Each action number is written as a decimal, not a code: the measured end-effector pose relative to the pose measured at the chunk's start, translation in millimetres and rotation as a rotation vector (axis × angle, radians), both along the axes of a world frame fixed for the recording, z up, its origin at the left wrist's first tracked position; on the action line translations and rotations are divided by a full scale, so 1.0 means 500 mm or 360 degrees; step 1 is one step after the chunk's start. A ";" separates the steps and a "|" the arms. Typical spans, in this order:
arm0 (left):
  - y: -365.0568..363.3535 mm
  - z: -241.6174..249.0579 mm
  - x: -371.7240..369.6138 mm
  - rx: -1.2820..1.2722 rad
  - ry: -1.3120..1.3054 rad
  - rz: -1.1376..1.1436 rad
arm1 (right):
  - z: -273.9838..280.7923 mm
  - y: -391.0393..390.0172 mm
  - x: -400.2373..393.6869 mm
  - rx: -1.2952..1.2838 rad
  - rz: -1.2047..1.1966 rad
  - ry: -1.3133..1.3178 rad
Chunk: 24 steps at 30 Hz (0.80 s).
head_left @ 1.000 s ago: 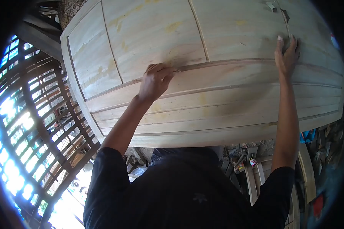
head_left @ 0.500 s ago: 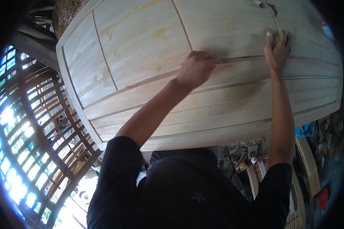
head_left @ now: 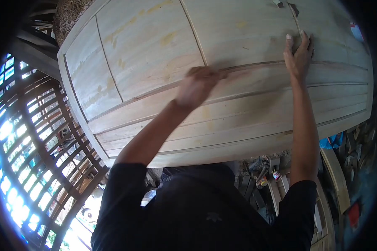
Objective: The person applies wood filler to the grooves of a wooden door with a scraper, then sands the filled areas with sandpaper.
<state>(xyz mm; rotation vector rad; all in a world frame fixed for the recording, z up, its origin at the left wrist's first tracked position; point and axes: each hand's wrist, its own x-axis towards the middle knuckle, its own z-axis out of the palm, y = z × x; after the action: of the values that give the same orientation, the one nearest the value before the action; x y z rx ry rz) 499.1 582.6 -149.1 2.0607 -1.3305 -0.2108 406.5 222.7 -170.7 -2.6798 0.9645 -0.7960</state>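
Note:
A large pale wooden panel [head_left: 155,54] with raised frame strips and grooves spreads out in front of me. My left hand [head_left: 199,85], smeared by motion, is closed and pressed to the long moulding near the panel's middle. Whatever it grips is hidden under the fingers. Further right, my right hand [head_left: 298,56] lies open on the panel, fingers spread, beside the same moulding. Beyond it are a small block [head_left: 278,3] and a dark scrap [head_left: 294,9] on the wood. Yellowish patches mark several parts of the surface.
To the left stands a wooden lattice [head_left: 42,138] with bright light behind it. Below the panel's near edge lie small cans [head_left: 276,175], wood offcuts and a slatted wooden frame [head_left: 337,180]. A blue plastic bag [head_left: 331,141] is at the right.
My left hand has slid left and slightly nearer to me along the moulding. The right hand keeps its place on the panel, while the whole view has shifted a little.

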 end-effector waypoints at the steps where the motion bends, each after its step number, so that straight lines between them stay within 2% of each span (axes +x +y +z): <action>1: 0.058 0.008 0.005 0.0026 -0.0066 0.0119 | -0.003 0.002 0.001 0.0010 -0.0004 -0.0004; 2: 0.119 0.011 0.020 0.0165 -0.0130 0.0126 | -0.002 -0.001 0.002 0.0005 -0.0007 0.0005; 5: 0.128 0.008 0.014 0.0332 -0.0027 0.0202 | -0.002 0.004 -0.006 0.0019 -0.0024 0.0020; 7: 0.026 -0.013 0.018 0.0084 0.0038 0.0022 | 0.001 0.001 0.006 -0.0008 -0.0015 -0.0008; 9: 0.027 -0.004 0.036 0.0044 0.0018 -0.0060 | -0.007 -0.005 -0.006 -0.0056 0.0018 0.0013; 11: 0.092 0.007 0.047 0.0023 -0.0072 -0.0086 | -0.003 0.000 -0.005 -0.0025 -0.0008 0.0024; 12: 0.160 0.004 0.060 0.0251 -0.0136 -0.0081 | -0.002 0.000 -0.001 0.0006 -0.0021 0.0007; 14: 0.233 0.017 0.073 0.0395 -0.0273 -0.0036 | -0.006 -0.008 -0.001 -0.0009 -0.0027 0.0015; 15: 0.213 0.018 0.068 0.0398 -0.0273 -0.0035 | -0.006 -0.005 0.000 -0.0019 -0.0008 0.0025; 18: 0.050 0.004 0.032 0.0081 -0.0370 -0.0086 | 0.001 0.000 0.000 -0.0039 -0.0024 0.0056; 20: -0.012 0.010 0.013 0.0075 -0.0361 -0.0027 | -0.001 -0.005 -0.003 -0.0042 -0.0017 0.0043; 24: 0.214 0.038 0.040 0.0354 -0.0454 0.0202 | 0.001 0.000 -0.002 0.0021 0.0008 -0.0004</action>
<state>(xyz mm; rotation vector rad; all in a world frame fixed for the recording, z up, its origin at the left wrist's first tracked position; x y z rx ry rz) 519.1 689.8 -130.1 2.4260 -1.3863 -0.0076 405.6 222.8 -170.4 -2.6684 0.9583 -0.7890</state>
